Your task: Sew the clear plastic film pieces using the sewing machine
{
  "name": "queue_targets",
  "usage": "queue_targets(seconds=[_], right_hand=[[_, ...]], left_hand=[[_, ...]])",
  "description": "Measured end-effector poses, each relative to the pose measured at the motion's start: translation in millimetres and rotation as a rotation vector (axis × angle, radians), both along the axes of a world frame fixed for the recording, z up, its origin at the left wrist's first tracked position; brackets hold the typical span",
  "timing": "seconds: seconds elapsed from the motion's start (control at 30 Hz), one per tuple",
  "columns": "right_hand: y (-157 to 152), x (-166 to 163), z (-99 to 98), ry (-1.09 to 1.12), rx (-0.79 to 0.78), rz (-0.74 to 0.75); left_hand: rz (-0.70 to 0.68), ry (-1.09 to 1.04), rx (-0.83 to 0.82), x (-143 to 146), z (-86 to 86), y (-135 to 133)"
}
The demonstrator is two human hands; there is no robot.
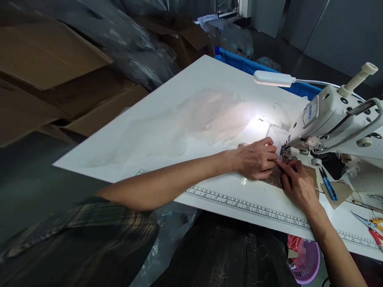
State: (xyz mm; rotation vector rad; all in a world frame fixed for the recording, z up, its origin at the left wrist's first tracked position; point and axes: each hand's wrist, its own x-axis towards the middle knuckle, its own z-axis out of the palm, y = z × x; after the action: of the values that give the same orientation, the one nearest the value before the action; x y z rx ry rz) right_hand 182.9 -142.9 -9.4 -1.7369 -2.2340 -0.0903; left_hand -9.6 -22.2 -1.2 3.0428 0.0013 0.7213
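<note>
A white sewing machine (335, 119) stands at the right of a white table (179, 115). My left hand (255, 159) lies just left of the needle, its fingers pinched on a thin clear piece of material (277, 133) lit by the machine's lamp. My right hand (297, 183) rests right beside it in front of the needle, fingers curled and pressing on the same small piece. What lies under the fingertips is too small to make out.
A lamp (273, 78) on a flexible neck shines on the needle area. Blue snips (328, 185) and red-and-yellow scissors (372, 228) lie at the right. A printed ruler (248, 205) runs along the table's front edge. Cardboard boxes (54, 79) and plastic bags stand at left; a purple basket (308, 265) sits below.
</note>
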Motion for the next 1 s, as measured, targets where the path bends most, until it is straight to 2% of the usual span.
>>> queue_targets(seconds=[0.37, 0.67, 1.0], right_hand=[[2, -8, 5.8, -0.082, -0.018, -0.012], [8, -7, 8.2, -0.154, -0.116, -0.05], [6, -5, 10.7, -0.072, -0.165, -0.082]], left_hand=[[0.006, 0.086, -0.048, -3, -1.7, 2], [0.062, 0.141, -0.046, -3, -0.3, 2], [0.139, 0.23, -0.028, -1, 3.7, 2]])
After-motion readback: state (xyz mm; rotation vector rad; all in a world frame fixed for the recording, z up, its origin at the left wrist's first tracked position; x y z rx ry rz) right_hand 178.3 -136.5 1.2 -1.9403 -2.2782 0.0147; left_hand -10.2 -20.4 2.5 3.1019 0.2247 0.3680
